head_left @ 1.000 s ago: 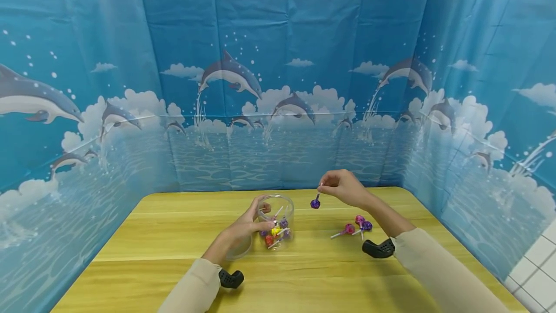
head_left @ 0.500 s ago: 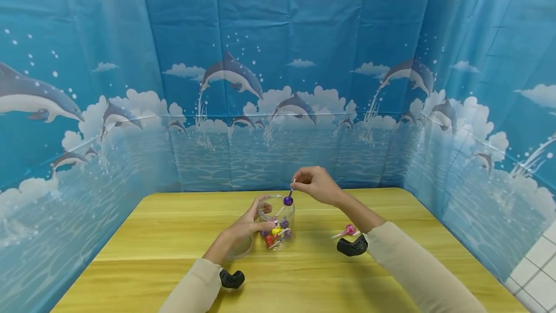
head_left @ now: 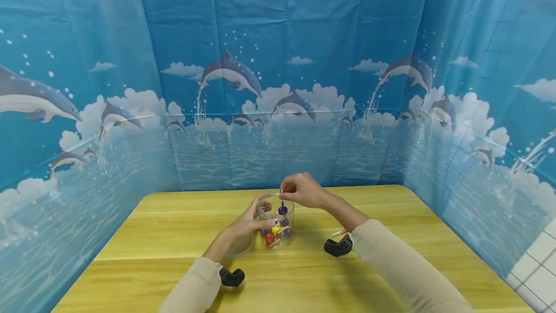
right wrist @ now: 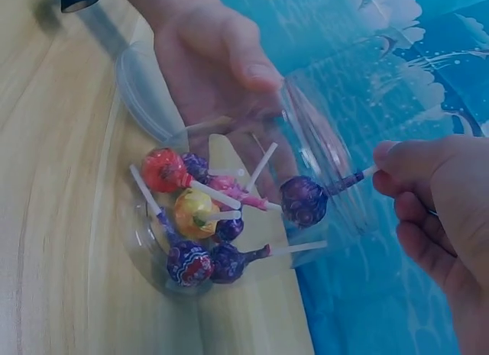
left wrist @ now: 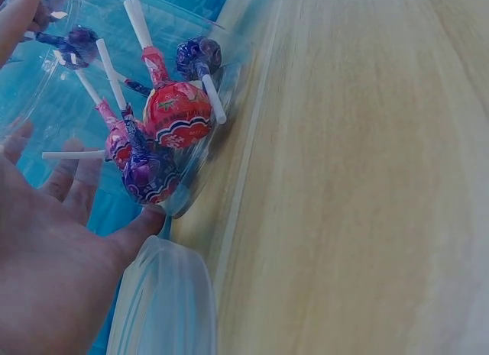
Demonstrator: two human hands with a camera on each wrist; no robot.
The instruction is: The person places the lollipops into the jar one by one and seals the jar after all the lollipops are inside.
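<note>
A clear plastic jar stands on the table, and my left hand grips it from the left side. Inside lie several wrapped lollipops, among them a red one, a yellow one and purple ones. My right hand pinches the white stick of a purple lollipop between thumb and forefinger at the jar's mouth. Its candy head hangs downward, just inside the rim, above the other lollipops. The right fingers stay outside the jar in the right wrist view.
A clear round lid lies beside the jar, partly under the left hand. The stick of a loose lollipop shows beside the right sleeve, which hides the rest. Behind the wooden table hangs a blue dolphin curtain.
My right hand has carried the purple lollipop leftward from over the table and lowered it into the jar's mouth. The left hand and jar have stayed in place.
</note>
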